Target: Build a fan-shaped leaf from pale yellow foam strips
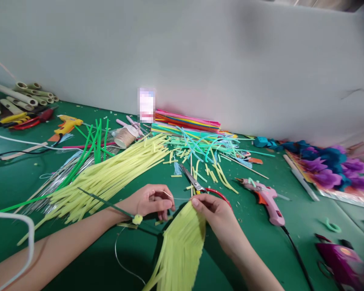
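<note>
Head view, yellow fringe (183,246), in right hand (216,214)

Yellow panel (183,250), lower end beyond bottom edge

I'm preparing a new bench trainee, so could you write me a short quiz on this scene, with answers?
1. Which hand pinches the upper end of the yellow-green piece? A) left B) right
2. True or false: in the picture, the pink glue gun lies to the right of the scissors.
3. Fill in: the glue gun's trigger is ____ in colour.

Key:
1. B, the right hand
2. True
3. Orange
</note>
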{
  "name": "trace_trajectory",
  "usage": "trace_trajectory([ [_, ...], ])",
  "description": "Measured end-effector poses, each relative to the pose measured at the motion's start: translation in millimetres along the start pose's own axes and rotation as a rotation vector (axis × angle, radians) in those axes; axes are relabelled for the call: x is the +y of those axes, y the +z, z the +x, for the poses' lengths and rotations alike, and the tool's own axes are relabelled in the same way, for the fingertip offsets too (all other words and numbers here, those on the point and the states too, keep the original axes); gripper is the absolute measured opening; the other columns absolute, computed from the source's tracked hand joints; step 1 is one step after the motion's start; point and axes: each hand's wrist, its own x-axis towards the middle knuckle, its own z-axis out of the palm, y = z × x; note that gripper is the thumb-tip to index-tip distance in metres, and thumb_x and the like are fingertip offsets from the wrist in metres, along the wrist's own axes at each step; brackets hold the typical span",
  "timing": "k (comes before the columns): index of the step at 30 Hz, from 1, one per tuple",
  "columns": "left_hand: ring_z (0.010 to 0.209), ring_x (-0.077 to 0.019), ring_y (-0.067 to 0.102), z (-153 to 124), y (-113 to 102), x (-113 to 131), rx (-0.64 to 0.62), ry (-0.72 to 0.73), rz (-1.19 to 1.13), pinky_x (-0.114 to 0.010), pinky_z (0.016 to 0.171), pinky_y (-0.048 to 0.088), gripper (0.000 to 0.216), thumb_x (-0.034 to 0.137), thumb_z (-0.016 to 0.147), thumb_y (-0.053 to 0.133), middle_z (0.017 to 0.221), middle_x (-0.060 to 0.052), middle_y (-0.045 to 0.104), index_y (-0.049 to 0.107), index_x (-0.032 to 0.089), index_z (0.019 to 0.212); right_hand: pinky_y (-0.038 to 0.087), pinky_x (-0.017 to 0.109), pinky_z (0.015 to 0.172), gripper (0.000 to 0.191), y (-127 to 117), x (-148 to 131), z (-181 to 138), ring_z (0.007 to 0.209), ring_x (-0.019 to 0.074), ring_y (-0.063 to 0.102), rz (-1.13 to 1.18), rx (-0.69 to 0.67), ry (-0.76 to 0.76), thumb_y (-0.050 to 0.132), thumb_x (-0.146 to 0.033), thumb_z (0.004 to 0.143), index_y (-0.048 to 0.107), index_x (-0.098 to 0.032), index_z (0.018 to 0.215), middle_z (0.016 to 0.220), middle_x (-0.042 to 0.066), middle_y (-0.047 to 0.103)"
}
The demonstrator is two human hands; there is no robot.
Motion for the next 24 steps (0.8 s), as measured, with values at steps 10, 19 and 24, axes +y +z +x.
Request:
trace_trajectory([
  [10, 0.053, -0.0134, 0.069, -7.8, -0.6, 8.4, -0.257, -0.274, 0.198, -0.018, 0.053, 0.052, 0.025, 0.040, 0.076, 0.075, 0.070, -0.003, 0.073, 0.070, 0.016, 0.081, 0.046, 0.023, 0.065, 0.030, 7.2, 0.0, -0.5, 0.069, 0.0145, 0.061, 0.127, 0.092, -0.015, 0.080, -0.046, 0.067, 0.076, -0.020, 0.081, 0.076, 0.001, 0.072],
  [19, 0.047, -0.0111, 0.065, -7.3, -3.0, 2.5, -0.328, -0.330, 0.090, -0.017, 0.049, 0.051, 0.021, 0.036, 0.077, 0.074, 0.063, -0.002, 0.073, 0.070, 0.016, 0.074, 0.051, 0.026, 0.071, 0.041, 11.4, -4.6, -7.8, 0.081, 0.0165, 0.066, 0.291, 0.025, -0.083, 0.076, -0.048, 0.074, 0.069, -0.025, 0.107, 0.097, 0.003, 0.072],
  [24, 0.048, -0.0120, 0.066, -5.1, -5.5, -0.6, -0.219, -0.247, -0.062, -0.019, 0.051, 0.053, 0.027, 0.040, 0.074, 0.076, 0.060, -0.002, 0.071, 0.067, 0.014, 0.073, 0.054, 0.029, 0.067, 0.046, 8.4, -5.6, -9.2, 0.075, 0.0195, 0.069, 0.189, -0.159, 0.026, 0.081, -0.045, 0.068, 0.066, -0.020, 0.103, 0.089, 0.005, 0.074],
])
